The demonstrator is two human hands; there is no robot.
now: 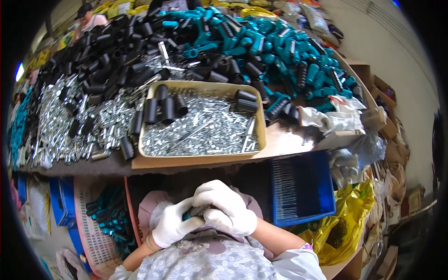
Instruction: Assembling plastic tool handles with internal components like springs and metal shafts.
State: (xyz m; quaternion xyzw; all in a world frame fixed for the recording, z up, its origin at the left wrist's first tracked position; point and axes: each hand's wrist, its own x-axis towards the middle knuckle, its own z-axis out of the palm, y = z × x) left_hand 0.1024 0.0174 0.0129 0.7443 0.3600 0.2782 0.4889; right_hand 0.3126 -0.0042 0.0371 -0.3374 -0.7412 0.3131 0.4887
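White gloves cover your left hand [171, 227] and right hand [225, 206]; both are closed together around a teal handle [192, 213], below the beige tray [261, 122] of screws.

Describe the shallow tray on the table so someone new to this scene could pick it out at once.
Start at the worktable heaped with black and teal sleeves. At its near edge, above the gloved hands, sits a shallow beige tray. Only it has a raised rim, holding silver metal pins and a few black sleeves.

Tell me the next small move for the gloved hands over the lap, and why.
Probably finish seating the teal piece: both the left hand and right hand are closed around it at the lap, so neither is free to reach for the tray of metal parts.
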